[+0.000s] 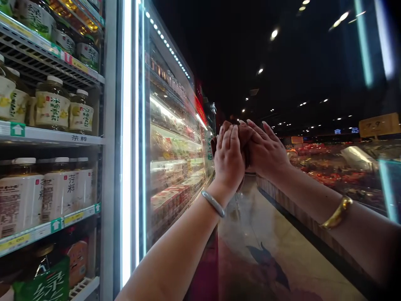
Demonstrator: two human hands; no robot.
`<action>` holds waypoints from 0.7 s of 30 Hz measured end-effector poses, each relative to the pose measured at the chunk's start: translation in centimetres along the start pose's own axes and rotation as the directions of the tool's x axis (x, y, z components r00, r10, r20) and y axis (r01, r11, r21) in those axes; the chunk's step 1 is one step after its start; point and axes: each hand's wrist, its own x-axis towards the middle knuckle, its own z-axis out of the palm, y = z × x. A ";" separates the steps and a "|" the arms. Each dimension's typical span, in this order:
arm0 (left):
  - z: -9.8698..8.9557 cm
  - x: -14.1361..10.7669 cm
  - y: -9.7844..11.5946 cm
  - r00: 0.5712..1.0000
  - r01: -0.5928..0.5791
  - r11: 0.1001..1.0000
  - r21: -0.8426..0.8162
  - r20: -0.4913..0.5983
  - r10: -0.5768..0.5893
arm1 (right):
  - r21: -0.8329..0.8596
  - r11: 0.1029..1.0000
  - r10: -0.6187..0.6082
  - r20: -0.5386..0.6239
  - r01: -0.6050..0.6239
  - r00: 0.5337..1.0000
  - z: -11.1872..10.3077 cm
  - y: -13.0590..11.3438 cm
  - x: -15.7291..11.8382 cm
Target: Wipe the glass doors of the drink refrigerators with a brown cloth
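Observation:
Both hands meet at a brown cloth [228,126] in the middle of the head view. My left hand [229,156], with a grey bangle at the wrist, lies over the cloth with its fingers together and pointing up. My right hand [266,148] presses on the cloth from the right, its fingers stretched and slightly apart. A gold bangle circles the right forearm. Folds of cloth show between and below the hands. The hands and cloth appear against a clear glass door surface [238,217] that carries reflections.
On the left, an open cooler holds bottles [52,104] on shelves [46,134]. A bright light strip [126,125] runs up the door edge. Beyond it are more refrigerated shelves [175,163]. A produce display [326,167] with a yellow sign [379,125] stands at the right.

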 end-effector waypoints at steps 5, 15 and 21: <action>-1.3 -0.9 -2.5 0.943 -0.259 0.962 -0.086 0.192 0.271 | 0.015 0.999 0.050 0.024 -0.050 0.998 0.8 -0.4 -2.5; 1.6 -3.9 0.2 0.942 -0.231 0.973 -0.011 0.249 0.227 | -0.027 0.994 0.111 0.019 -0.111 0.994 2.5 2.2 -6.6; 1.5 -2.6 -0.7 0.989 0.000 0.996 0.088 0.150 -0.013 | -0.015 0.995 0.098 0.073 -0.097 0.992 1.0 3.0 -8.7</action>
